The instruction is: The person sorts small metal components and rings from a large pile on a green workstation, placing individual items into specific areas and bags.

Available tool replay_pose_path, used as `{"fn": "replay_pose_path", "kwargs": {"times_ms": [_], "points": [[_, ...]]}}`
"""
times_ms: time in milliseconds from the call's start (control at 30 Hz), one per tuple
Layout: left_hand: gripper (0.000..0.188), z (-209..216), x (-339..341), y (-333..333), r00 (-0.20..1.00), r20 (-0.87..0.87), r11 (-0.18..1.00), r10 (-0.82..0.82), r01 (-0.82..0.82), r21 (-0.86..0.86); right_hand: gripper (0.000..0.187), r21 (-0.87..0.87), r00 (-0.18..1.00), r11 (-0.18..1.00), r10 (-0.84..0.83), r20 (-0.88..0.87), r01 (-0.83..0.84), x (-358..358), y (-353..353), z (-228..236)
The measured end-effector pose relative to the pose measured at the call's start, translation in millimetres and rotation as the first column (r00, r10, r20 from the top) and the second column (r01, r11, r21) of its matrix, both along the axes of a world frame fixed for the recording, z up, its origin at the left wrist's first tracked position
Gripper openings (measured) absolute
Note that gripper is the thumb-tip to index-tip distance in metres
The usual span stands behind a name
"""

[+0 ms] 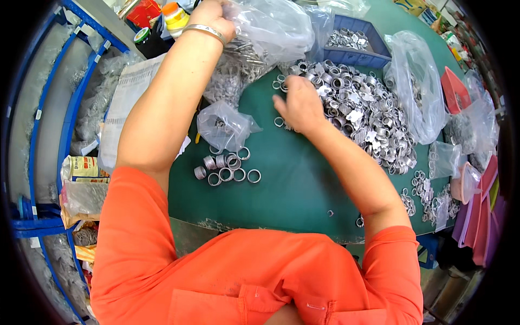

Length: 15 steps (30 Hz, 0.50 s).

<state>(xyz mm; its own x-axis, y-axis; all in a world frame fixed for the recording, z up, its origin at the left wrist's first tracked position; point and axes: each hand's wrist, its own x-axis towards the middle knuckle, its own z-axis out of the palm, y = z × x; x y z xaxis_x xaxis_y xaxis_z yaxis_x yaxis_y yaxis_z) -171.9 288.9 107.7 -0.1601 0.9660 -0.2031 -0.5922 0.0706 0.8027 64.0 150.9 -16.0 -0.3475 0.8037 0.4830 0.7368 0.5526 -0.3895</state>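
Note:
My left hand (pixel 212 20), with a metal bangle on its wrist, is closed on the upper edge of a clear plastic bag (pixel 276 27) at the far side of the table. Shiny metal parts show through the bag's lower part. My right hand (pixel 303 105) rests at the left edge of a big heap of metal rings (pixel 360 108). Its thumb stands apart from the fingers, whose tips are partly hidden by the hand; nothing shows held in it. Nearer and to the left lies a group of loose metal rings (pixel 233 168), beside a small clear bag (pixel 226 126).
A blue bin (pixel 357 57) of metal parts stands behind the heap. To its right lie a large clear bag (pixel 417 89) and a red tray (pixel 454 89). Blue shelving (pixel 67 124) lines the left side. An orange-capped yellow bottle (pixel 176 21) stands far left.

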Motion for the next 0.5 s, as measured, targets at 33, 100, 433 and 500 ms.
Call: {"fn": "replay_pose_path", "kwargs": {"times_ms": [33, 100, 433, 500], "points": [[0.020, 5.5, -1.1, 4.5, 0.999, 0.010, 0.999, 0.047, -0.047, 0.004, 0.043, 0.200, 0.997, 0.980, 0.005, 0.075, -0.020, -5.6, 5.0, -6.0], [0.020, 7.5, -23.7, 11.7, 0.997, 0.080, 1.000, -0.013, 0.012, 0.013, 0.042, 0.261, 0.986, 0.965, -0.050, 0.161, 0.007, -19.8, 11.5, -10.9], [0.013, 30.8, 43.2, -57.5, 0.968, 0.178, 0.981, 0.175, -0.156, -0.116, 0.026, 0.156, 0.930, 0.969, 0.128, 0.345, -0.192, 24.8, -31.7, 5.2], [0.019, 37.0, 58.0, -63.5, 0.953, 0.223, 0.974, 0.208, -0.179, -0.142, 0.024, 0.185, 0.934, 0.955, 0.163, 0.317, -0.230, 38.1, -43.3, 4.6]]}}
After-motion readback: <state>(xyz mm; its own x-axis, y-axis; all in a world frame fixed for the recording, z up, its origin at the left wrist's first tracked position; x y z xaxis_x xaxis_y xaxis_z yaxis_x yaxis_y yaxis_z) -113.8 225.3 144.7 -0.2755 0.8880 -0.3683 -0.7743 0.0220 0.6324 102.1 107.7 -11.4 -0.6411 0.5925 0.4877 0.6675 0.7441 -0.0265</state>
